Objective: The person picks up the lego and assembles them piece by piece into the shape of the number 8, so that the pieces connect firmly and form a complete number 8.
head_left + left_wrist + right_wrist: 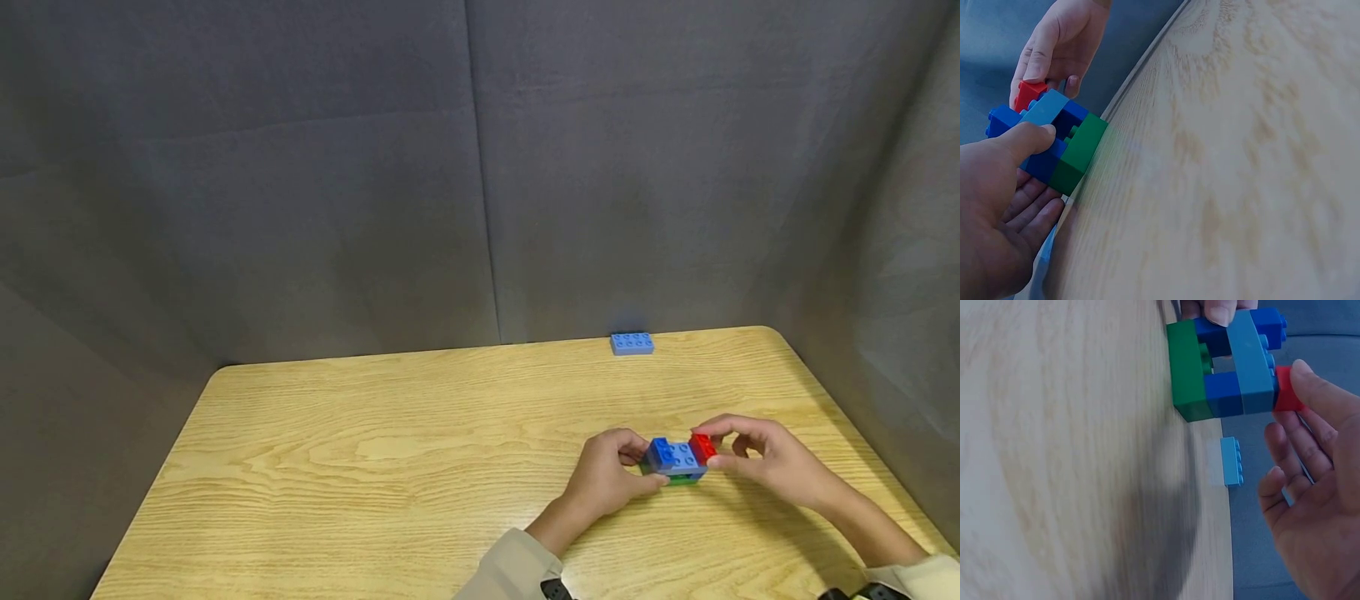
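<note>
A small stack of toy building bricks stands on the table toward its right side. Its base is a green brick (1188,375), with two dark blue bricks and a gap between them above it. A light blue brick (681,458) bridges these, and another dark blue brick (661,452) sits on its left end. My left hand (603,477) grips the stack's left end between thumb and fingers. With thumb and fingertips, my right hand (776,462) pinches a red brick (703,448) at the top right end. Whether the red brick is fully seated cannot be told.
A loose light blue brick (632,344) lies at the far edge of the wooden table (360,467). Grey cloth (337,192) hangs behind the table and along both sides.
</note>
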`<state>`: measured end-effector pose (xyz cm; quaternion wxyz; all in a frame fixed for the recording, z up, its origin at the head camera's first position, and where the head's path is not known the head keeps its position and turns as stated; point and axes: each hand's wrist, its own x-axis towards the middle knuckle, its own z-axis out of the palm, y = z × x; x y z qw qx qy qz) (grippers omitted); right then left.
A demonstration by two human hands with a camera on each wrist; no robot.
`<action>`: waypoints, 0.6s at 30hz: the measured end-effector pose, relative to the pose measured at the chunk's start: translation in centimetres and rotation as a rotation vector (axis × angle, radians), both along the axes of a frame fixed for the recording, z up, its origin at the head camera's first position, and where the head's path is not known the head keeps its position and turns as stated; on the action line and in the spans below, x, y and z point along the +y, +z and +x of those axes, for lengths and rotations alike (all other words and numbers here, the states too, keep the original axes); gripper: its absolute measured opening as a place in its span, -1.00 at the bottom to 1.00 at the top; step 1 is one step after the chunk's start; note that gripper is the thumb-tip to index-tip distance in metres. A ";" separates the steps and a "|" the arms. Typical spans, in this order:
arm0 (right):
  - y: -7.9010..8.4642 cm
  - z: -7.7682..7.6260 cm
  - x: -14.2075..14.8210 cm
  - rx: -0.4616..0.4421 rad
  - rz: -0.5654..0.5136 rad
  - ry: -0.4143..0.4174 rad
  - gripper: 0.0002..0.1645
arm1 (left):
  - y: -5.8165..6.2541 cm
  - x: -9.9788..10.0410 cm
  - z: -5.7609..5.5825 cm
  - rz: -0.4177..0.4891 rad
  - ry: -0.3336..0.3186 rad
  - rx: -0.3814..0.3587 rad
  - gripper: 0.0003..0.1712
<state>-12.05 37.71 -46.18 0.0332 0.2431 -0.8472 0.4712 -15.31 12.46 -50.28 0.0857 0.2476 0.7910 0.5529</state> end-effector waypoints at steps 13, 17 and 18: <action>-0.2 0.5 -0.6 0.121 0.049 -0.031 -0.52 | 0.3 -0.2 0.0 -0.003 -0.010 0.012 -0.65; -0.4 0.7 -0.8 0.137 0.082 -0.061 -0.49 | 0.3 -0.2 0.0 -0.007 -0.010 0.005 -0.66; -0.4 0.7 -0.8 0.132 0.087 -0.071 -0.49 | 0.3 -0.2 0.0 -0.007 -0.011 0.004 -0.65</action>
